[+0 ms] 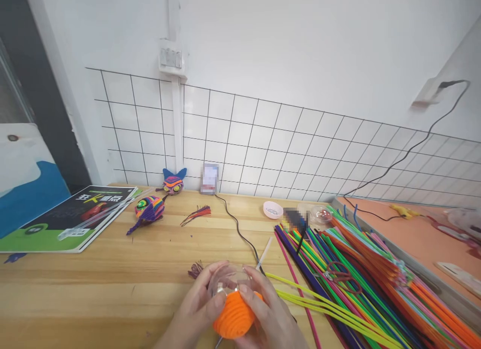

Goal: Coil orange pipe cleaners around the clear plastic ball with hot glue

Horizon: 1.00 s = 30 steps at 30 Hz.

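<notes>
Between my hands, low in the middle of the head view, is a clear plastic ball partly covered by coiled orange pipe cleaner. My left hand wraps its left side, thumb pressed near the top of the orange coil. My right hand closes round the right side, thumb and fingers on the orange part. The underside of the ball is hidden. Just beyond my left hand lies a small dark purple tuft. Yellow pipe cleaners run off to the right of my right hand.
Many coloured pipe cleaners pile at right, with red-handled scissors on top. A pink dish, a phone with a cable, two striped figures and a book stand or lie farther back.
</notes>
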Each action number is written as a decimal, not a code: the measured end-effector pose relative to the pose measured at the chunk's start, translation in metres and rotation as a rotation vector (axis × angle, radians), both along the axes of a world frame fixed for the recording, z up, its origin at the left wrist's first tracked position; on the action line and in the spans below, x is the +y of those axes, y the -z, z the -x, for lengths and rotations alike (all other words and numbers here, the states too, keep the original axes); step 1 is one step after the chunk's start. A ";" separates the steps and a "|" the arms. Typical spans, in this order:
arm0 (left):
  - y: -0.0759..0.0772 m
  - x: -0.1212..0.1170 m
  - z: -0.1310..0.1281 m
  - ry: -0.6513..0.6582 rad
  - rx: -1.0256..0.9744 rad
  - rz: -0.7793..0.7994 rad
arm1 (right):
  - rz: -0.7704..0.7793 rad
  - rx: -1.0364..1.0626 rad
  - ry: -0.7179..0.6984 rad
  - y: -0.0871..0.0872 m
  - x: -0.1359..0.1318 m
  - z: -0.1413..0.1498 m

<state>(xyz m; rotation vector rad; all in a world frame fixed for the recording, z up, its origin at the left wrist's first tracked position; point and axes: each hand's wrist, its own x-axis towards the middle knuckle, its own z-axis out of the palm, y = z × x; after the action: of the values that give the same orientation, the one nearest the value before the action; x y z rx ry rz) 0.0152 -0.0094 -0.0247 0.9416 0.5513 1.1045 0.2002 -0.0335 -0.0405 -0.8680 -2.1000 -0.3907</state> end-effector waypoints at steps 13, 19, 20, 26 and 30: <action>0.021 0.022 0.010 0.150 0.028 -0.015 | -0.095 -0.040 0.007 -0.012 0.004 0.006; -0.003 0.013 0.015 0.121 0.151 -0.038 | -0.134 -0.086 0.005 -0.016 0.007 0.006; -0.007 0.011 0.016 0.149 0.173 -0.034 | -0.138 -0.093 0.001 -0.017 0.006 0.006; -0.008 0.012 0.018 0.188 0.202 0.015 | -0.144 -0.098 0.000 -0.021 0.006 0.008; -0.004 0.015 0.017 0.206 0.183 0.004 | -0.140 -0.108 0.005 -0.021 0.007 0.009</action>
<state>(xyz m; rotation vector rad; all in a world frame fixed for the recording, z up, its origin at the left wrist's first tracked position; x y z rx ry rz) -0.0019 0.0052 -0.0210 1.0774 0.5907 0.8378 0.1916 -0.0270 -0.0200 -0.7854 -2.1401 -0.5924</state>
